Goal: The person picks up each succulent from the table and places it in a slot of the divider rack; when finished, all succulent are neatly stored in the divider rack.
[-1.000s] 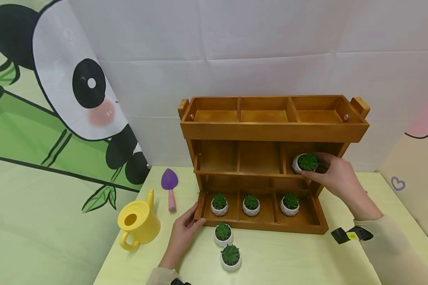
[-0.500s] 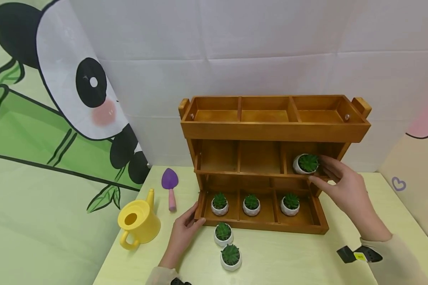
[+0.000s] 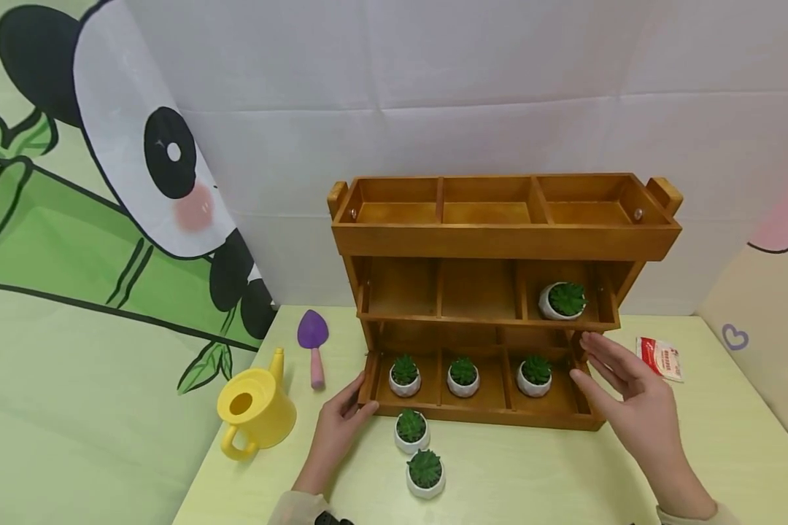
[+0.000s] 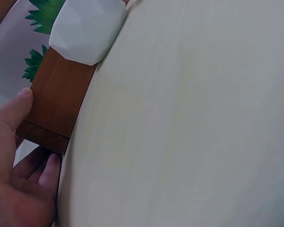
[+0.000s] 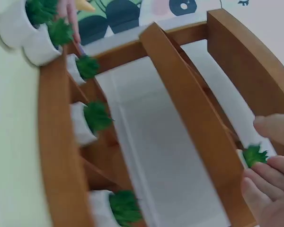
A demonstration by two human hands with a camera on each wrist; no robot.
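A three-tier wooden shelf (image 3: pixel 505 243) stands on the table, each tier split into three compartments. My left hand (image 3: pixel 338 430) grips the front left corner of its bottom tier; in the left wrist view the thumb (image 4: pixel 22 101) lies on one side of the wood and fingers bend round the end. A potted succulent (image 3: pixel 562 301) in a white pot sits in the middle tier's right compartment. Below and right of it, my right hand (image 3: pixel 640 412) holds nothing, its fingers apart from the pot. The bottom tier holds one succulent (image 3: pixel 462 378) per compartment.
Two more potted succulents (image 3: pixel 411 432) stand on the table before the shelf. On the left are a yellow watering can (image 3: pixel 256 408) and a purple trowel (image 3: pixel 313 343) with a pink handle. A red-and-white packet (image 3: pixel 659 359) lies right of the shelf.
My right hand has let go of the succulent in the middle tier's right compartment and drawn back down and right. The packet has come into sight. My left hand has stayed on the corner.
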